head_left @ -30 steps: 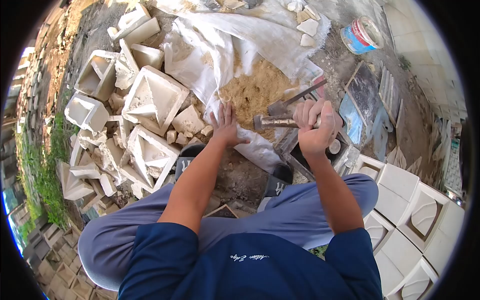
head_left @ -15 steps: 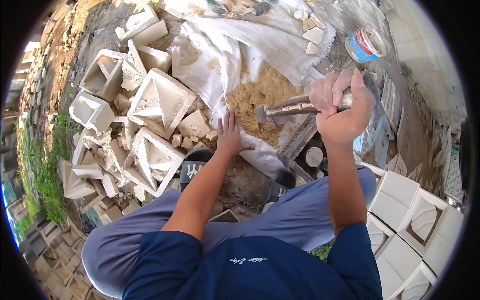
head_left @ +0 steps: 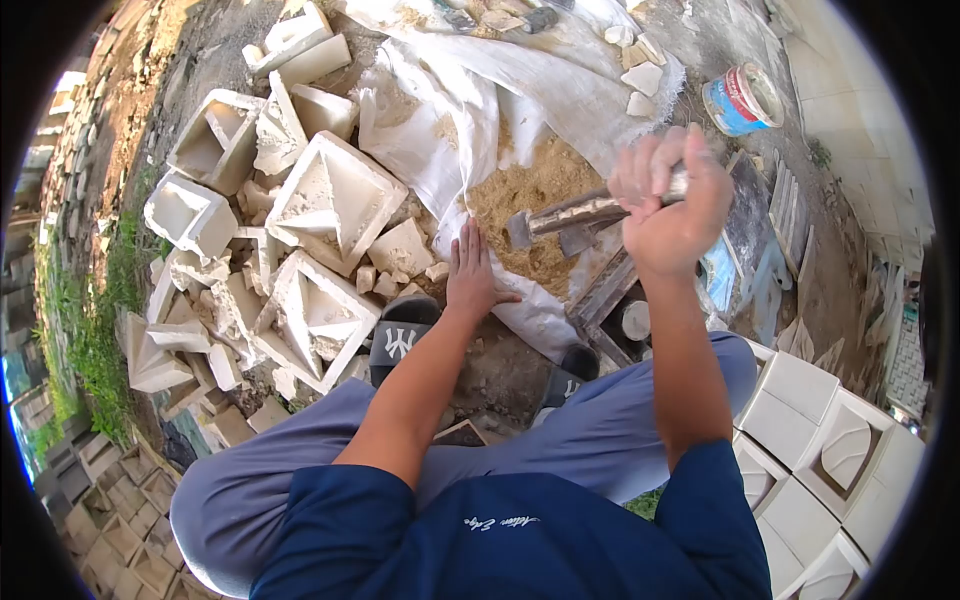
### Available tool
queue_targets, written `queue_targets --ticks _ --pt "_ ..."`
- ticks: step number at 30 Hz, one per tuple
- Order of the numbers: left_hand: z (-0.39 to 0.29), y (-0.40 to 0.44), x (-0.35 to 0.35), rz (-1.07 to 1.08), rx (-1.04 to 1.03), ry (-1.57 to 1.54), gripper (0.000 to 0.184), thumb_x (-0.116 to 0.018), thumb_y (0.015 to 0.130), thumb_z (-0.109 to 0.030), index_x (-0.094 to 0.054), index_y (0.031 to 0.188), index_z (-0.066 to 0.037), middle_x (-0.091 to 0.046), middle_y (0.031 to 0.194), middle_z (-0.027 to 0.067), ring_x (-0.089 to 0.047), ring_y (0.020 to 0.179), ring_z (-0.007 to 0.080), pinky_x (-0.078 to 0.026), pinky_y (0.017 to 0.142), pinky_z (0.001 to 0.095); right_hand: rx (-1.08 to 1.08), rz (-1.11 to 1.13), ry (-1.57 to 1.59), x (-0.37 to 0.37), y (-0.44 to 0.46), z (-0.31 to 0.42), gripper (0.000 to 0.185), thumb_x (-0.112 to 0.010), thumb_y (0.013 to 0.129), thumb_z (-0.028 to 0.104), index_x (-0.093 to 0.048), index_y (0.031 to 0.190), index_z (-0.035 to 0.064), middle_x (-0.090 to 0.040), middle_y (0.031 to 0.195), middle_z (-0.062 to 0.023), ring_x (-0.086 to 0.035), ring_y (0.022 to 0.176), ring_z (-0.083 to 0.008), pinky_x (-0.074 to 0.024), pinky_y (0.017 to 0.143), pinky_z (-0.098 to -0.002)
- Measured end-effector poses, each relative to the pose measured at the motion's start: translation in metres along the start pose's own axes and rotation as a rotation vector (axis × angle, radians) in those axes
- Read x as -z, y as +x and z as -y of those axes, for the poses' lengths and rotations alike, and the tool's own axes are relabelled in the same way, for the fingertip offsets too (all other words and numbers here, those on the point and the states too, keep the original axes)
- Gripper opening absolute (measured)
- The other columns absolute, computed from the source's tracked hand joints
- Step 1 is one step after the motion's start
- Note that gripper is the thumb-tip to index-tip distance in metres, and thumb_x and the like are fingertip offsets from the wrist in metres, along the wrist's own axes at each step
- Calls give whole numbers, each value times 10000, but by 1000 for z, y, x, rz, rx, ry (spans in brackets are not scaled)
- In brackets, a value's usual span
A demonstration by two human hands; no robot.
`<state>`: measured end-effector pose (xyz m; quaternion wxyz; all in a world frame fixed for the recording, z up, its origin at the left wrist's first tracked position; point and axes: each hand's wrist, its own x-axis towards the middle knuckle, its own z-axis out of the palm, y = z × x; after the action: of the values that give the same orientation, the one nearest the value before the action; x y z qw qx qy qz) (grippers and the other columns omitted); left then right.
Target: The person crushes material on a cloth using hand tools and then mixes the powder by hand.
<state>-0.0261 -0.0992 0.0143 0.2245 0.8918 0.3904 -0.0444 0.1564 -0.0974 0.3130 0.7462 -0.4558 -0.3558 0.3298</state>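
Note:
My right hand (head_left: 675, 205), slightly blurred, is wrapped round the handle of a hammer (head_left: 575, 213) with a worn, mud-coloured shaft. Its grey metal head hangs over a heap of damp brown sand (head_left: 535, 190). The sand lies on a white woven sack (head_left: 480, 120). At the heap's near left edge my left hand (head_left: 473, 275) rests palm down on the sack, fingers stretched out and thumb apart. Right of the sand, under my right forearm, is a dirty wooden frame (head_left: 603, 300).
Broken and whole pale cast blocks (head_left: 335, 205) are piled on the left. A blue and red bucket (head_left: 742, 100) stands at the upper right. White cast tiles (head_left: 800, 390) are stacked at the lower right. My sandalled feet (head_left: 400, 340) are below the sack.
The view has shifted slightly, so the scene sits further right. My right hand still grips the hammer, which is a little nearer the sand's right side. My left hand stays flat on the sack.

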Motion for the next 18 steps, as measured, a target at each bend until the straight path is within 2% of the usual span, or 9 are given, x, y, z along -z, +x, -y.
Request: queue_targets --ticks 3,5,7,8,9,10,11,16,18 --pt "2 2 -4 -21 -17 -8 1519 -764 543 -793 -111 1544 144 -14 1661 278 17 1558 388 -54 1256 498 36 -33 84 -3 3 5 437 -435 1028 242 -358 628 85 -353 550 -17 -272 458 -103 -236 444 -293" --pt "2 2 -3 -28 -25 -15 1520 -761 546 -795 -104 1545 144 -10 1662 277 24 1558 387 -51 1256 497 49 -34 18 8 -16 -44 440 -434 1029 242 -357 626 83 -359 549 -19 -281 459 -103 -241 446 -291" --pt "-1 0 1 -2 -17 2 1521 -761 546 -795 -103 1545 143 -6 1662 276 26 1558 387 -53 1256 498 79 -32 -54 6 -16 -56 444 -433 1030 243 -357 624 81 -365 548 -21 -291 460 -104 -247 448 -289" --pt "-2 3 3 23 5 19 1521 -762 546 -795 -102 1545 143 -1 1663 276 29 1558 387 -55 1256 499 23 -42 -49 8 -12 -58 444 -433 1031 245 -358 626 78 -369 551 -21 -301 466 -104 -254 451 -289" --pt "-3 2 3 22 2 22 1521 -762 546 -795 -102 1545 143 -1 1663 276 29 1558 387 -55 1256 499 -41 -63 -43 8 -11 -58 444 -434 1031 248 -359 628 76 -373 554 -21 -310 472 -104 -261 455 -288" --pt "-3 1 4 30 -1 26 1520 -764 548 -792 -98 1546 143 4 1663 276 29 1558 388 -57 1255 500 34 -38 -184 9 -7 -57 441 -406 1048 323 -373 675 88 -295 545 -4 -258 469 -124 -242 466 -292" --pt "-2 3 5 35 -4 32 1520 -766 550 -789 -95 1546 142 9 1663 276 28 1558 389 -60 1255 500 40 -43 -180 12 -6 -52 441 -406 1048 323 -373 675 88 -295 545 -4 -258 469 -124 -242 466 -292" --pt "1 2 0 -14 -14 -9 1509 -769 545 -782 -110 1549 131 -12 1665 267 14 1559 381 -71 1258 493 1 1 28 9 1 -3 455 -399 1047 363 -403 675 101 -311 536 1 -264 458 -115 -228 456 -291" --pt "3 1 0 -30 -14 -12 1503 -767 535 -784 -132 1553 121 -33 1667 260 -3 1561 372 -77 1260 485 -1 3 61 10 -5 -14 459 -398 1046 369 -402 674 101 -314 532 2 -264 457 -112 -228 452 -294"
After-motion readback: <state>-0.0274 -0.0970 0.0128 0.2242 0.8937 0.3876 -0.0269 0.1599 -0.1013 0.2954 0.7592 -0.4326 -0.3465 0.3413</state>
